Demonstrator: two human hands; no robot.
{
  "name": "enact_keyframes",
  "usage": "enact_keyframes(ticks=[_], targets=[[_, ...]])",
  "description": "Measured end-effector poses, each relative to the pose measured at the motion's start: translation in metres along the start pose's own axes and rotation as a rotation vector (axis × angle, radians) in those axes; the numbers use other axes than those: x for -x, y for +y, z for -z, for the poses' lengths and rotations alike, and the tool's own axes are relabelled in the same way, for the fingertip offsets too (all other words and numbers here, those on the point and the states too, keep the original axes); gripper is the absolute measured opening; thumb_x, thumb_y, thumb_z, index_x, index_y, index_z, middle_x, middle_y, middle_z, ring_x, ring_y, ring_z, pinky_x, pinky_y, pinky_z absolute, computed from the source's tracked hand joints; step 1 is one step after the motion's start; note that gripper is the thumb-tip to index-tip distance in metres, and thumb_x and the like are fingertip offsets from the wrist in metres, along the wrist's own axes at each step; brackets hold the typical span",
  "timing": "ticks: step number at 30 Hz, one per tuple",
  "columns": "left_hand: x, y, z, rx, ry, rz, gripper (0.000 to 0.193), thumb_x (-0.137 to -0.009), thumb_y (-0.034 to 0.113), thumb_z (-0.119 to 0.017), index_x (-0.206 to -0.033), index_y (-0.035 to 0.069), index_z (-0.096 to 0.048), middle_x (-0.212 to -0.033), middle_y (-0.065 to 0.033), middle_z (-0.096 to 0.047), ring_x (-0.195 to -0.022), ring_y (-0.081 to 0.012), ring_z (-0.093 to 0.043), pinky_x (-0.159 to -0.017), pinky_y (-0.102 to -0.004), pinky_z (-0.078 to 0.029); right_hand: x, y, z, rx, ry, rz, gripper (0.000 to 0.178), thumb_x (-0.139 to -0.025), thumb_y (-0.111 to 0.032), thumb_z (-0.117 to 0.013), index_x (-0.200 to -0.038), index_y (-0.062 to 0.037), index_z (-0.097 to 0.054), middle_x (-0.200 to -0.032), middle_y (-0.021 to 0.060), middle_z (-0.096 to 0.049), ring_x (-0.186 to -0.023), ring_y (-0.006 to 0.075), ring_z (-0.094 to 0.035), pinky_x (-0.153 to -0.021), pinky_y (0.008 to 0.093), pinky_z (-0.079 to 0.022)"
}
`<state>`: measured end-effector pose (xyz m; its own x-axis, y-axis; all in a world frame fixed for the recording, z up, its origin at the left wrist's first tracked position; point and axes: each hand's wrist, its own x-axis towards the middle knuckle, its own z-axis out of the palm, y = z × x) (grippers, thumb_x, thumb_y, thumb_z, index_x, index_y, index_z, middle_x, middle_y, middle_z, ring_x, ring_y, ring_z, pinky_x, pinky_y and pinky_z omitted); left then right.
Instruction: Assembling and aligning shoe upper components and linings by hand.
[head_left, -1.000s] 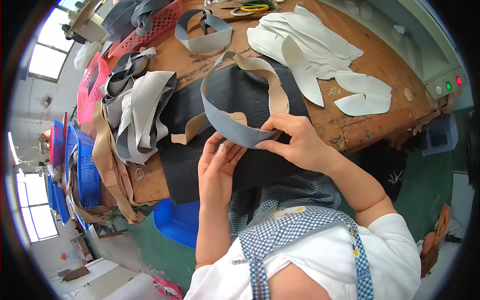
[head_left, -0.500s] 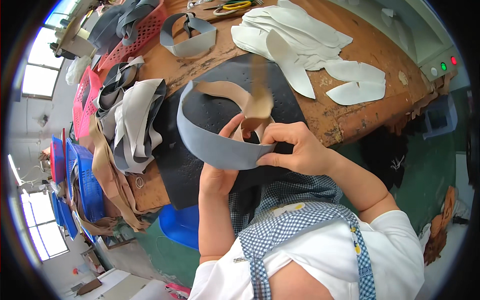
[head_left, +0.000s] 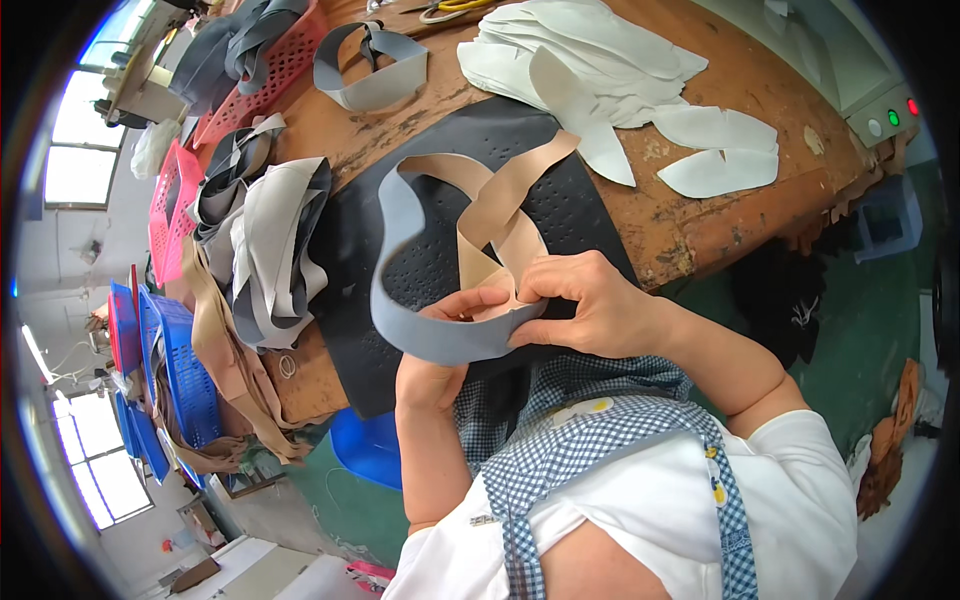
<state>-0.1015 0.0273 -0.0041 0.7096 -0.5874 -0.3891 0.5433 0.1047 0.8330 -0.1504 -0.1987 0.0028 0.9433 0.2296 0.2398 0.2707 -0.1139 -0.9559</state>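
the broad, worn brown bench carries everything here. on its near side lies a black, perforated flat mat. a pile of white, leaf-shaped flat pieces spreads beyond it at 1 o'clock; a heap of grey and white fabric-like strips sits at 10 o'clock from the hands. over the mat, a blue-grey, looped flat band stands on edge, bowing out toward 10 o'clock from the right fingers. within it a beige, smooth, flat tail runs its long axis from 7 to 1 o'clock, crossing the beige far side; its tip nears the white pieces, touching or not i cannot tell. the right hand is nearer the join, its fingers pinched narrow on the band. the left hand, at 8 o'clock from it, grips the band's near wall, fingers inside the loop. a thin, pale ring lies at 9 o'clock.
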Motion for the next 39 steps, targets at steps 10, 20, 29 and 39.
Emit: enact_keyframes(ticks=[10, 20, 29, 39], targets=[[0.015, -0.024, 0.012, 0.426, -0.022, -0.245, 0.04, -0.092, 0.022, -0.062, -0.124, -0.003, -0.058, -0.121, -0.0178, -0.065, -0.109, -0.0293, -0.065, -0.092, -0.0433, -0.052, 0.005, -0.005, 0.002, 0.045, 0.057, -0.104, 0.034, -0.075, -0.018, -0.087, -0.076, 0.0013, -0.06, -0.073, 0.0082, -0.058, -0.066, 0.0179, -0.054, -0.061, 0.0309, -0.044], [0.006, -0.014, -0.006, 0.165, -0.012, -0.296, 0.037, -0.09, 0.024, -0.072, -0.114, -0.005, -0.066, -0.116, -0.0208, -0.067, -0.112, -0.0292, -0.063, -0.099, -0.043, -0.048, 0.008, -0.012, -0.005, 0.115, 0.114, -0.063, 0.024, -0.075, -0.013, -0.084, -0.084, 0.0015, -0.066, -0.079, 0.0092, -0.063, -0.074, 0.0221, -0.06, -0.067, 0.0337, -0.048], [0.006, 0.001, -0.024, 0.014, 0.097, -0.341, 0.03, -0.084, 0.003, -0.077, -0.11, -0.006, -0.067, -0.114, -0.022, -0.069, -0.103, -0.0316, -0.069, -0.095, -0.0424, -0.053, 0.009, -0.013, -0.006, 0.199, 0.036, -0.101, 0.024, -0.08, -0.021, -0.079, -0.083, 0.0007, -0.068, -0.076, 0.0115, -0.063, -0.073, 0.0269, -0.06, -0.065, 0.0367, -0.048], [0.002, 0.003, -0.014, -0.043, 0.171, -0.347, 0.031, -0.081, 0.001, -0.079, -0.109, -0.005, -0.065, -0.106, -0.0197, -0.071, -0.097, -0.0296, -0.071, -0.09, -0.0412, -0.056, 0.016, 0.001, -0.016, 0.022, 0.207, -0.085, 0.017, -0.077, -0.011, -0.082, -0.081, 0.0012, -0.071, -0.073, 0.01, -0.065, -0.07, 0.0197, -0.06, -0.063, 0.033, -0.048]])
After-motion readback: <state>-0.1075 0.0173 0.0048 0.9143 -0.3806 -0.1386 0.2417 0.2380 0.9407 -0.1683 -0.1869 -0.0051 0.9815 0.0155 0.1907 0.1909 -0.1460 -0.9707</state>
